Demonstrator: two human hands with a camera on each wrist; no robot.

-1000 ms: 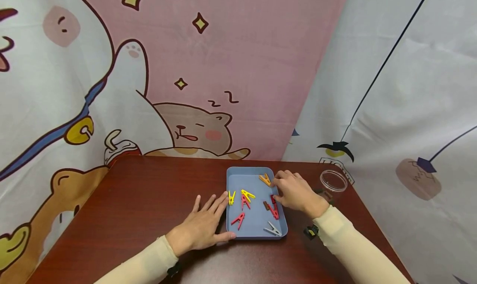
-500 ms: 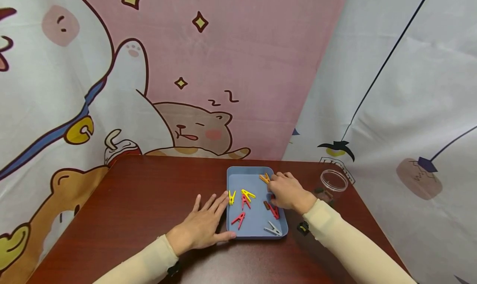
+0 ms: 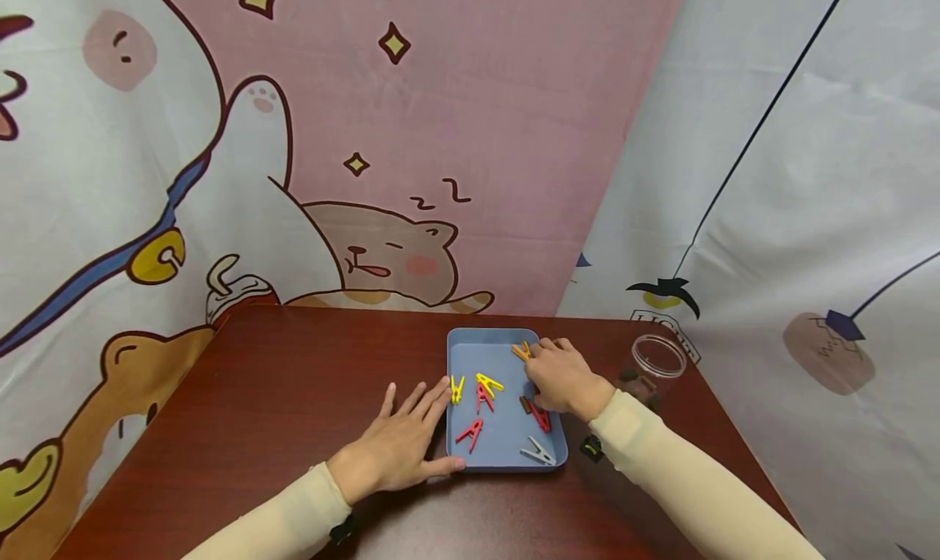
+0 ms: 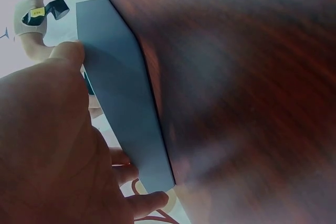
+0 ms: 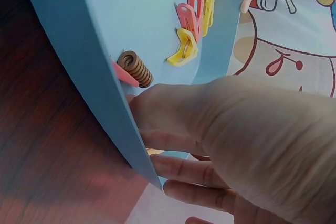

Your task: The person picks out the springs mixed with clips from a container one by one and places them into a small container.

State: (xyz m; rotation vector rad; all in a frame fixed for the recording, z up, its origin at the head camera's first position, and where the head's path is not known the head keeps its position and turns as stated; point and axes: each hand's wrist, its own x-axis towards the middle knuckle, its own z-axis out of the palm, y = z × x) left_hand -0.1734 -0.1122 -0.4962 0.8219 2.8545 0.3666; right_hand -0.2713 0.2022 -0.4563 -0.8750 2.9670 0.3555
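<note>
Cartoon curtains are hanging behind the dark red table point(image 3: 294, 397) where we are working. Our right hand point(image 3: 561, 376) is reaching to the orange clip point(image 3: 521, 351), lying slantwise at the blue tray's point(image 3: 507, 454) far right corner; whether we are gripping it, we cannot tell. Yellow, red and grey clips are also lying inside. Our left hand point(image 3: 400, 446) is resting flat, fingers spread, against the tray's left rim.

I count one blue tray point(image 3: 470, 454) on the table point(image 3: 279, 397). In it I see two yellow clips point(image 3: 488, 383), three red clips point(image 3: 470, 434), one orange clip point(image 3: 520, 351), one grey clip point(image 3: 538, 452) and one brown spring point(image 5: 135, 68). One clear jar point(image 3: 656, 362) stands beside it.
</note>
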